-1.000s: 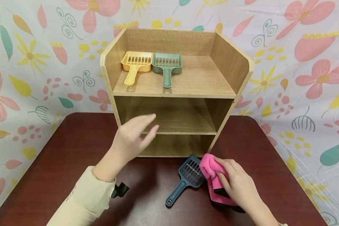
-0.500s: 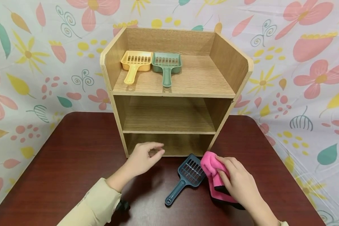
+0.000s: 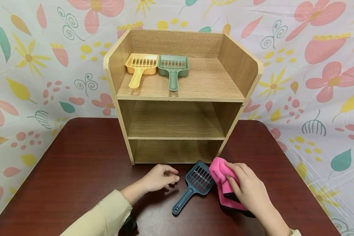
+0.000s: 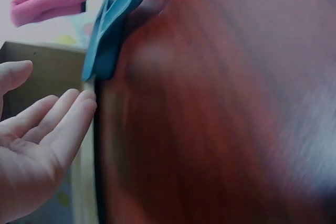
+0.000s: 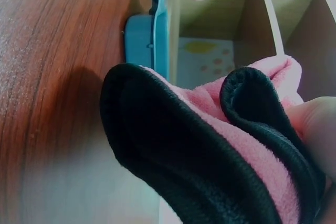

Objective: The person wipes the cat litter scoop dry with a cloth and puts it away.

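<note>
A dark blue slotted litter scoop (image 3: 191,190) lies on the table, its paw-marked handle angled toward the front left. Just left of it is my left hand (image 3: 159,178), fingers loosely bent and holding nothing; the left wrist view has its fingertips close to the scoop (image 4: 113,35). My right hand (image 3: 249,188) grips a folded pink cloth (image 3: 221,172) with black edging, right beside the scoop's head. Seen from the right wrist, the cloth (image 5: 257,156) shows a black side folded against the pink.
Behind the scoop stands a wooden shelf unit (image 3: 180,98) with a top surface and two compartments. A yellow litter scoop (image 3: 138,73) and a green one (image 3: 173,78) rest side by side on its top. The dark red table (image 3: 85,154) extends on both sides.
My left hand has come down from in front of the shelf, moving right and toward the blue litter scoop. My right hand keeps its grip on the pink cloth, almost unmoved.
</note>
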Demonstrator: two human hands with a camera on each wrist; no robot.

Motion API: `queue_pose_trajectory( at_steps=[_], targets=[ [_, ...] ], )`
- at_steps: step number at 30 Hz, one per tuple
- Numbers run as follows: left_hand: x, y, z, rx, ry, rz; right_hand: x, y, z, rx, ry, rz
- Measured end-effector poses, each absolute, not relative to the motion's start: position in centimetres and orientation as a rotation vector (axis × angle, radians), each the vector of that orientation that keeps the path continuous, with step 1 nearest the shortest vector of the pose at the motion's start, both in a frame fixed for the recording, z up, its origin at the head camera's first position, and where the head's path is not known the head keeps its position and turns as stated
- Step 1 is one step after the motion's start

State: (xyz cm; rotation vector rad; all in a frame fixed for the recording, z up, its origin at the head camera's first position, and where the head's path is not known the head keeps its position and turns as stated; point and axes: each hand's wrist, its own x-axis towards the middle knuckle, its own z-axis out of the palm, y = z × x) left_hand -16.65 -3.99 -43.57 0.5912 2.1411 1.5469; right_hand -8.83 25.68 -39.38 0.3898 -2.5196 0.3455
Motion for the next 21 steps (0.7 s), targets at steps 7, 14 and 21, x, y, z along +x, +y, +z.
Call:
queue_pose_trajectory(
  at_steps=[7, 14, 21],
  targets=[
    [-15.3, -2.4, -44.2, 0.415, 1.924, 1.535, -8.9, 25.7, -39.4, 0.391, -2.514, 0.349],
    [-14.3, -1.0, -44.6, 0.339, 1.836, 1.514, -8.8, 25.8, -39.4, 0.386, -2.515, 0.354],
    [-13.6, -1.0, -44.4, 0.325, 1.889, 1.457, -8.8, 25.8, -39.4, 0.356, -2.523, 0.389]
  ],
)
